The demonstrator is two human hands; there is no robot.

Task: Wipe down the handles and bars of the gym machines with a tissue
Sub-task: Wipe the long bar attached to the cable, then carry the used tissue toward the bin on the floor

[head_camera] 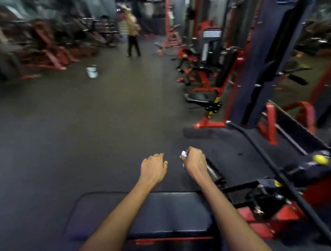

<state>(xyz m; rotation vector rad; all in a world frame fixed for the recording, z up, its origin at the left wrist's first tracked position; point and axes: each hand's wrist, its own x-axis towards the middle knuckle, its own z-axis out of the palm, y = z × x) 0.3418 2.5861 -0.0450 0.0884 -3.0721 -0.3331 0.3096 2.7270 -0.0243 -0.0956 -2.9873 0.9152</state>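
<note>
Pinching the tissue (183,154) in my curled right hand (194,162), I keep it just above the chrome handle (212,171), ready to wipe. My left hand (153,168), loosely curled and empty, hovers left of that handle, over the black pad (145,214).

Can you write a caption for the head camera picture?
Right hand grips a white tissue above a padded bench; left hand holds nothing.
</note>
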